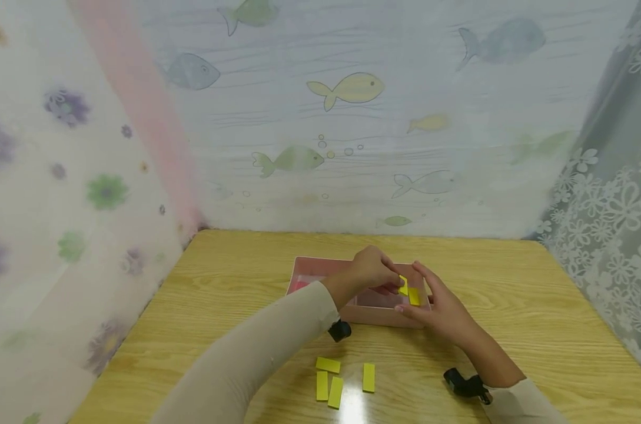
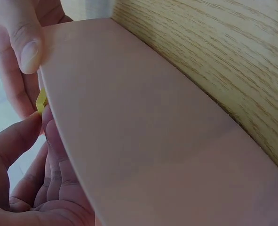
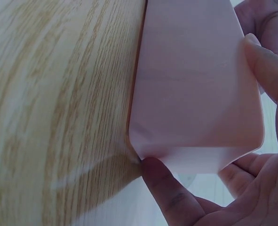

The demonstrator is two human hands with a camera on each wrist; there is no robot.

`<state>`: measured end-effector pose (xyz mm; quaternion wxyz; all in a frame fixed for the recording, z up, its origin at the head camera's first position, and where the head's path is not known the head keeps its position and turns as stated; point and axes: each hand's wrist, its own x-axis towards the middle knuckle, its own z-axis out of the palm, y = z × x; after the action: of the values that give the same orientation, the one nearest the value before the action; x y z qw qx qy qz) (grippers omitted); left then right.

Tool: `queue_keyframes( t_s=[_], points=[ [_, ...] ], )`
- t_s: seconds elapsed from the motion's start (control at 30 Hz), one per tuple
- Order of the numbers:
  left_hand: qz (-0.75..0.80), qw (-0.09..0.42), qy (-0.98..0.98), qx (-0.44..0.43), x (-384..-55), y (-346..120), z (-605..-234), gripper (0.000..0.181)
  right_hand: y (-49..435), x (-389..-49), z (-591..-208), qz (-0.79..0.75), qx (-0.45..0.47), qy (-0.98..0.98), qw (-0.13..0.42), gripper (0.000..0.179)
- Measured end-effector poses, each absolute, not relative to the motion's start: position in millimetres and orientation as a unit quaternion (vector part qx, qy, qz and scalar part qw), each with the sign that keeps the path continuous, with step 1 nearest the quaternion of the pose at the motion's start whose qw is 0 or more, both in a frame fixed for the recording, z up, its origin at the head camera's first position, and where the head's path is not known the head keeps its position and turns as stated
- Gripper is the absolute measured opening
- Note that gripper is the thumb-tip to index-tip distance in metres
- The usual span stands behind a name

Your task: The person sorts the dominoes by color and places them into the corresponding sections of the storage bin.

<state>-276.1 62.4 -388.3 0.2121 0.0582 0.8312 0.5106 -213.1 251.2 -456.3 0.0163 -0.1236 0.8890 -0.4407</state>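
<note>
A pink box [image 1: 386, 317] with a low rim stands on the table. Over its right part, my left hand [image 1: 372, 268] pinches a yellow tile [image 1: 403, 285] between thumb and fingers. A second yellow tile [image 1: 414, 296] is beside it, at the box's right end. My right hand [image 1: 448, 309] grips that end, thumb at the near wall and a finger at the far corner. In the left wrist view, the near wall [image 2: 129, 117] hides part of the pinched tile [image 2: 41, 100]. The right wrist view shows a fingertip touching the box's lower corner [image 3: 150, 153].
Several yellow tiles [image 1: 335, 393] lie on the wooden table [image 1: 235, 365] in front of the box, one of them [image 1: 369, 377] apart to the right. Something pink-red [image 1: 301, 285] is in the box's left part. Behind the table hangs a fish-patterned curtain [image 1: 299, 194].
</note>
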Motion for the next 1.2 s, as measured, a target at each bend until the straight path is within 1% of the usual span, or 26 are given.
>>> queue_keyframes(
  t_s=[0.47, 0.63, 0.87, 1.2],
  points=[
    [0.52, 0.217, 0.824, 0.049, -277.5, 63.4, -393.2, 0.006, 250.7, -214.3, -452.1, -0.442, -0.134, 0.887, 0.015, 0.102],
    [0.518, 0.223, 0.824, 0.047, -275.9, 65.8, -394.9, 0.007, 251.0, -212.1, -452.3, -0.445, -0.126, 0.886, 0.024, 0.104],
    [0.52, 0.219, 0.824, 0.05, -278.4, 70.7, -397.6, 0.008, 252.0, -211.8, -450.4, -0.442, -0.128, 0.888, 0.016, 0.104],
    [0.522, 0.224, 0.821, 0.046, -276.7, 73.2, -402.0, 0.007, 251.5, -212.2, -453.0, -0.448, -0.129, 0.884, 0.022, 0.105]
  ],
)
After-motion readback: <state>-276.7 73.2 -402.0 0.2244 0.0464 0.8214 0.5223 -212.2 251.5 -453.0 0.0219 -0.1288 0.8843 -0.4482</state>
